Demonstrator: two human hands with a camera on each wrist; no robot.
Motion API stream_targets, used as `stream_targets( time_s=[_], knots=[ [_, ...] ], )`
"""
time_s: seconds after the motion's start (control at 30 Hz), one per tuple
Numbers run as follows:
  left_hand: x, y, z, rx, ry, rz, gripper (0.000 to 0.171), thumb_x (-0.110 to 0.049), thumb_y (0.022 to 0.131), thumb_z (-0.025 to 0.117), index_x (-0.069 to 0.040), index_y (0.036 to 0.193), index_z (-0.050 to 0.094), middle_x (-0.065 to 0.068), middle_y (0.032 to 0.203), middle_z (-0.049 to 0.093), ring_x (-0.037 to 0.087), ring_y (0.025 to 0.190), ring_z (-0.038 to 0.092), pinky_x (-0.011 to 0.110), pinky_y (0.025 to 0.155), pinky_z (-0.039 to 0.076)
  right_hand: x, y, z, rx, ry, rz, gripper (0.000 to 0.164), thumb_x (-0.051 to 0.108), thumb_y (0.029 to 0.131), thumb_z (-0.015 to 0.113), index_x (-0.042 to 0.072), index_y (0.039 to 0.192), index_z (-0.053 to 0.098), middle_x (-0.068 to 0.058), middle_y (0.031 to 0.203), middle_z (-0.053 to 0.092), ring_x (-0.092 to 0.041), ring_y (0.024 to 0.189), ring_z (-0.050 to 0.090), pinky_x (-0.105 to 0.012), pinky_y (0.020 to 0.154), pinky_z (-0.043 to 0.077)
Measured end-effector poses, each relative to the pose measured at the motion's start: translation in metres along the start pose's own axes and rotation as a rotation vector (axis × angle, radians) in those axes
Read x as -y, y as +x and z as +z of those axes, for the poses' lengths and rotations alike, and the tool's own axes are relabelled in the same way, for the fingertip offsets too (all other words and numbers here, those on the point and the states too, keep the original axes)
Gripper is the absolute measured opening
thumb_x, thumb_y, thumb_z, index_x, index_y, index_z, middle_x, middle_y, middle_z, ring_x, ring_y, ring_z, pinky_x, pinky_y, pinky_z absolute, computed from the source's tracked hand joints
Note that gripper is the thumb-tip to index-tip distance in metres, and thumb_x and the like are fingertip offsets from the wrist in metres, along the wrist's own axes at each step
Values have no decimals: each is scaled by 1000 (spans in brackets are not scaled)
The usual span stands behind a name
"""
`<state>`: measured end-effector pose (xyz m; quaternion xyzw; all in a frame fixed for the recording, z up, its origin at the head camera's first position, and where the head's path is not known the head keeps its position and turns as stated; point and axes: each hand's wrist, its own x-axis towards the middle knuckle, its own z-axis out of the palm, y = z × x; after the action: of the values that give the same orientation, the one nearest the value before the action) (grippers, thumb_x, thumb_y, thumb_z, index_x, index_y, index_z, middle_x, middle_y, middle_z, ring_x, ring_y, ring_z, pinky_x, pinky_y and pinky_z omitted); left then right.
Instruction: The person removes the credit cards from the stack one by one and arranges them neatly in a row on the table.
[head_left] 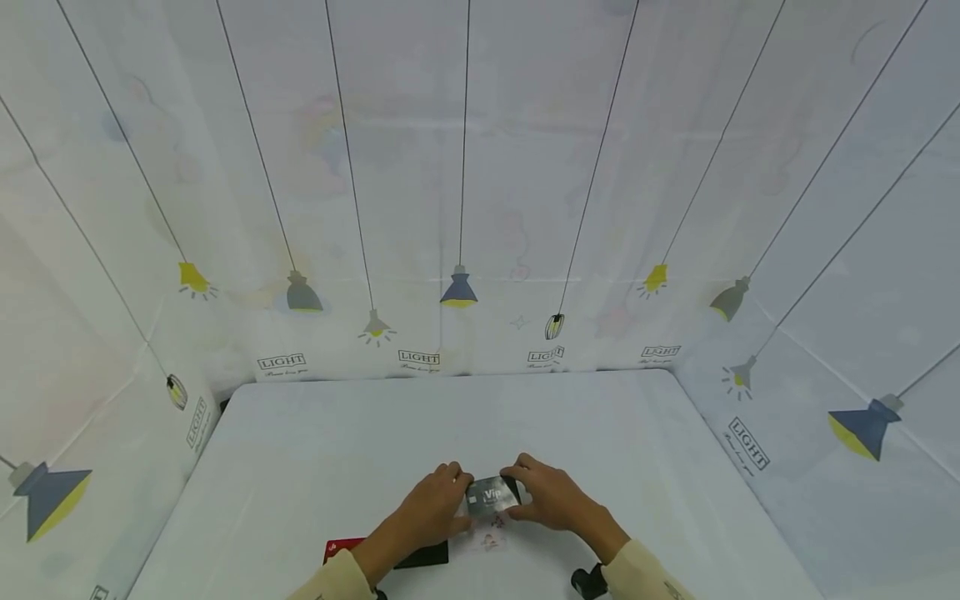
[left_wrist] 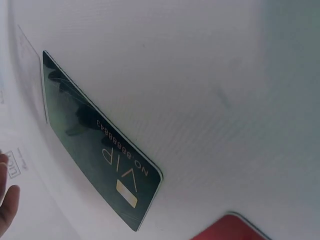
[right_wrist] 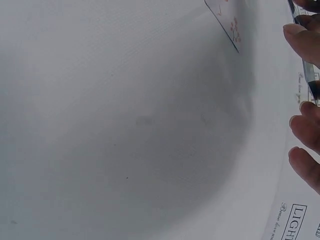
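A grey-silver card marked "Vip" (head_left: 492, 495) is held up between both hands in the head view. The left hand (head_left: 431, 507) has its fingers at the card's upper left corner and its thumb by the lower left. On the opposite end, the right hand (head_left: 553, 497) grips the card with fingers above and thumb below. The right wrist view catches this card edge-on (right_wrist: 308, 72), among the fingers. Just below the held card, a clear card with red print (head_left: 491, 540) lies on the table.
A dark VIP card (left_wrist: 100, 145) lies flat beneath the left forearm, with a red card (left_wrist: 230, 227) beside it. White cloth covers the table (head_left: 322, 450). A wall printed with hanging lamps (head_left: 457, 292) stands behind it. Something black (head_left: 588, 581) is at the right wrist.
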<state>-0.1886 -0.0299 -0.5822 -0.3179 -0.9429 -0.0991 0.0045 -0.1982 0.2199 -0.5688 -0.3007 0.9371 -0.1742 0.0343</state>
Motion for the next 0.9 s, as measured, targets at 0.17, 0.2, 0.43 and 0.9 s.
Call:
stream_targets(
  time_s=[0.17,0.2,0.43,0.9],
  knots=[
    [-2,2,2,-4,24,-5,63,-48,83,79,-9,129,62,1,114,61,12,98,58,30,85,55,-1,-2,1,-17,-9,-16,58,38,80,84,15,130,64,7,110,57,-13,80,59,-17,64,45],
    [-2,2,3,2,24,-9,64,-48,83,79,-9,130,62,1,115,61,12,98,58,30,86,55,-2,-3,1,-18,-11,-15,57,38,80,84,16,129,64,7,110,57,-12,79,59,-17,64,45],
    [-4,3,7,24,11,-13,64,-49,83,79,-9,130,63,2,115,62,11,97,58,29,86,55,-3,-7,1,-13,-14,-7,57,37,81,84,16,129,64,8,109,56,-2,75,51,-17,63,44],
    [-11,7,8,19,8,13,62,-48,82,79,-9,128,64,3,114,64,12,97,59,29,86,55,-10,-15,2,-18,-12,-2,56,38,80,84,16,128,65,10,109,56,-5,78,55,-17,65,46]
  ],
)
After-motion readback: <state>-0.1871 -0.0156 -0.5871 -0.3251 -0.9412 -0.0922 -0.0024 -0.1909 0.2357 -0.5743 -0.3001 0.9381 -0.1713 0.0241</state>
